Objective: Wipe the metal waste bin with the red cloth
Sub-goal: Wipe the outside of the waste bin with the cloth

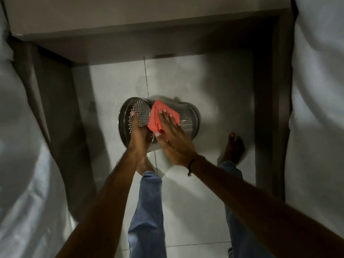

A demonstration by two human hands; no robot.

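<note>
The perforated metal waste bin (188, 118) is held tilted on its side above the tiled floor, its open mouth facing left. My left hand (136, 134) grips the bin's rim, with the fingers reaching inside the mouth. A red cloth (158, 113) lies on the bin's outer wall. My right hand (172, 133) presses flat on the cloth with fingers spread, covering its lower right part.
White bedding (28, 146) lies on the left and more white bedding (316, 108) on the right, leaving a narrow strip of tiled floor (214, 81) between dark bed frames. A ledge (130, 21) closes the far end. My bare feet and jeans-clad legs (149, 211) stand below the bin.
</note>
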